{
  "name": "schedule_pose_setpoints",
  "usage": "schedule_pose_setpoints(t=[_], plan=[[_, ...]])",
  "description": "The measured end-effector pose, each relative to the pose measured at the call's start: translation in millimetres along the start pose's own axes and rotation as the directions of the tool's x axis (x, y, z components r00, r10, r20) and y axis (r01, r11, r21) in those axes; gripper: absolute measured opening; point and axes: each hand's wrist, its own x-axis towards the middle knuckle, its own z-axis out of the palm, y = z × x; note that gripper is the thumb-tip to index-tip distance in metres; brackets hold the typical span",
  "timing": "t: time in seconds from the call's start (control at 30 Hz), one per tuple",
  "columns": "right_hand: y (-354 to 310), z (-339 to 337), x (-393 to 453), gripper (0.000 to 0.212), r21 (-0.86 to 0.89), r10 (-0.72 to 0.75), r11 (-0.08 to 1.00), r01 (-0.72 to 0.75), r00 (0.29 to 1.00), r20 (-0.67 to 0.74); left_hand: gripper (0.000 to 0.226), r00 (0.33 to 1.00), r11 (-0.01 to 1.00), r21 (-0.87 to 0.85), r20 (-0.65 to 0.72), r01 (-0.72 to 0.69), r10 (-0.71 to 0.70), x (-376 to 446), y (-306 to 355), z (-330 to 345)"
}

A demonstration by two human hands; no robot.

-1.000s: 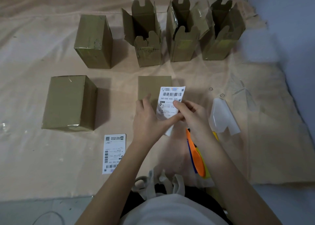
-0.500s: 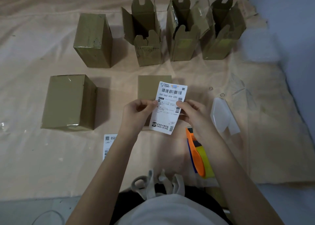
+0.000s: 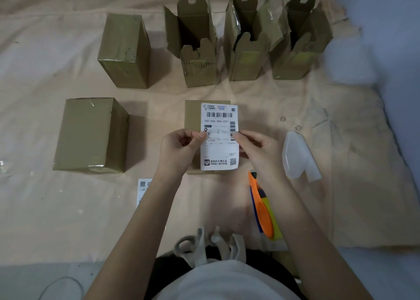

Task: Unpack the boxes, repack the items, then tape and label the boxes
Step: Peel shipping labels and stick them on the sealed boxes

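Nearest: scissors [image 3: 185,246] at the person's lap edge; orange-and-yellow tape dispenser [image 3: 263,211] under the right forearm. A second label [image 3: 143,189] lies flat, partly hidden by the left forearm. Left hand [image 3: 179,148] pinches the left edge of the shipping label [image 3: 219,137], right hand [image 3: 261,148] pinches its right edge, label face up over the small closed box [image 3: 193,115]; can't tell if it's touching the box top yet. Peeled backing sheet [image 3: 297,156] lies just right of the right hand. Sealed box [image 3: 88,134] well to the left. Far row, left to right: one taped box [image 3: 125,49], then three open boxes [image 3: 197,42], flaps up. All on a tan cloth [image 3: 341,186], surface under it not identifiable
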Motion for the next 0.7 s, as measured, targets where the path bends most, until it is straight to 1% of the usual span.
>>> schedule_pose_setpoints(t=[0.13, 0.27, 0.37, 0.47, 0.7], plan=[[3, -1, 7, 0.007, -0.096, 0.003, 0.995, 0.001, 0.999, 0.046, 0.012, 0.999, 0.999, 0.003, -0.024, 0.039, -0.039, 6, 0, -5], [7, 6, 16, 0.007, -0.135, -0.004, 0.991, 0.013, 0.998, 0.061, 0.015, 0.994, 0.993, 0.088, -0.076, 0.081, -0.075, 14, -4, -7], [12, 13, 23, 0.003, -0.163, -0.022, 0.986, 0.03, 0.999, 0.049, 0.018, 0.99, 0.983, 0.157, -0.118, 0.093, -0.075, 20, -7, -9], [17, 19, 30, 0.004, -0.231, -0.048, 0.972, 0.054, 0.998, 0.029, 0.018, 0.987, 0.974, 0.204, -0.148, 0.098, -0.068, 27, -8, -10], [22, 24, 40, 0.004, -0.328, -0.123, 0.938, 0.112, 0.992, -0.011, 0.024, 0.983, 0.959, 0.253, -0.158, 0.128, -0.09, 41, -12, -6]])
